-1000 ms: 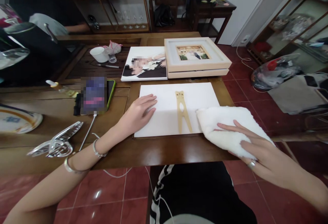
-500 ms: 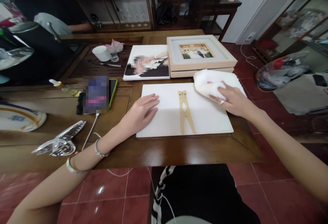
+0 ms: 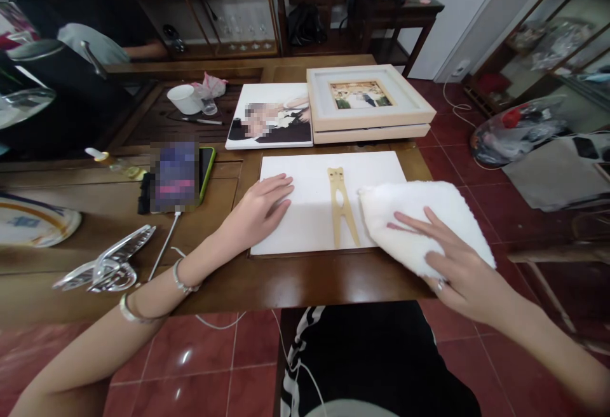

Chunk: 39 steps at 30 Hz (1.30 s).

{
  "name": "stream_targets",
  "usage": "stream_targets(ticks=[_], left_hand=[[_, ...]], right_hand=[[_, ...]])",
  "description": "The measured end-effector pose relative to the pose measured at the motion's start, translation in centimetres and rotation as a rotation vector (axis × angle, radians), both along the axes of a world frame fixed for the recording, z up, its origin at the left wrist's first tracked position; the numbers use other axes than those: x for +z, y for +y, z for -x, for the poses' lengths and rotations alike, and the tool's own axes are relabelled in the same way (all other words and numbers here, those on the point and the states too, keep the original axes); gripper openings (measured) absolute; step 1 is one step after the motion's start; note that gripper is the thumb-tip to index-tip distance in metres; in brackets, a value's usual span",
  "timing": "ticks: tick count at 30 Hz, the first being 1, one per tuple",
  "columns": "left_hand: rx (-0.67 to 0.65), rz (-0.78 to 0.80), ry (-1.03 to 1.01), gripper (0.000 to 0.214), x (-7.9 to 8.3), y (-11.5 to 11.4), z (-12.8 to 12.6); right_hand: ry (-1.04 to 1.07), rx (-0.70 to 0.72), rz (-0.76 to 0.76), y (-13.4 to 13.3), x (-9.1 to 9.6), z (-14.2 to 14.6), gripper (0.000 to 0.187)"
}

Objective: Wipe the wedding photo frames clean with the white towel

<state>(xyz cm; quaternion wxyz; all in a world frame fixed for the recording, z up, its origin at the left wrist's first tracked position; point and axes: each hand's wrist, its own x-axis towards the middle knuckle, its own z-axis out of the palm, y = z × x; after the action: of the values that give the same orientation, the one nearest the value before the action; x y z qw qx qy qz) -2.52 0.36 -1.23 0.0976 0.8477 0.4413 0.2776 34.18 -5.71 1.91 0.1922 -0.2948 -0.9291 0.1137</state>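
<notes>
A white rectangular board [image 3: 305, 213] lies flat on the wooden table in front of me. My left hand [image 3: 260, 207] rests on its left edge, fingers stretched out. On the board lies a pale yellow two-legged piece [image 3: 339, 204], like a big clothes peg with a small eared top. My right hand [image 3: 452, 258] grips a fluffy white cloth [image 3: 419, 204], its fingers partly spread across the top and the thumb side tucked into the folds. The cloth covers the board's right part and hangs over toward the table's front right edge.
Behind the board are a photo panel [image 3: 271, 115] and stacked light-wood frames [image 3: 372, 96]. To the left are a charging phone [image 3: 176, 175], a dropper bottle [image 3: 114, 164], a shiny silver clip-like object [image 3: 109, 261] and a paper cup [image 3: 185, 99]. Another person sits at the far left.
My right hand has drawn the cloth from the board's far right corner toward me, and the cloth is more spread out. My left hand stays on the board's left edge.
</notes>
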Motion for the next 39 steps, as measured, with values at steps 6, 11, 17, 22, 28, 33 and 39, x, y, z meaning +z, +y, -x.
stream_targets(ticks=[6,11,17,22,28,33,39], left_hand=[[-0.007,-0.001,0.007,0.031,-0.1,0.1,0.0],[-0.003,0.007,0.016,0.032,0.0,0.0,0.1],[-0.004,0.003,0.022,0.032,-0.1,0.1,0.1],[-0.005,0.003,0.023,0.032,-0.1,0.0,0.1],[-0.001,0.009,0.028,0.032,0.0,0.0,0.1],[-0.004,0.01,0.024,0.032,0.0,0.0,0.1],[-0.002,0.01,0.024,0.032,0.0,0.0,0.0]], right_hand=[[-0.039,0.041,0.018,-3.0,0.1,-0.1,0.023],[-0.005,-0.011,0.032,-0.2,0.4,0.8,0.021],[-0.023,-0.184,0.026,5.9,0.6,3.0,0.016],[-0.021,-0.308,-0.043,10.2,-0.5,5.1,0.02],[-0.067,-0.142,-0.124,8.9,-1.2,5.1,0.012],[-0.068,-0.048,-0.109,3.2,-0.7,4.6,0.017],[-0.041,-0.006,-0.027,-1.9,-0.3,3.3,0.022]])
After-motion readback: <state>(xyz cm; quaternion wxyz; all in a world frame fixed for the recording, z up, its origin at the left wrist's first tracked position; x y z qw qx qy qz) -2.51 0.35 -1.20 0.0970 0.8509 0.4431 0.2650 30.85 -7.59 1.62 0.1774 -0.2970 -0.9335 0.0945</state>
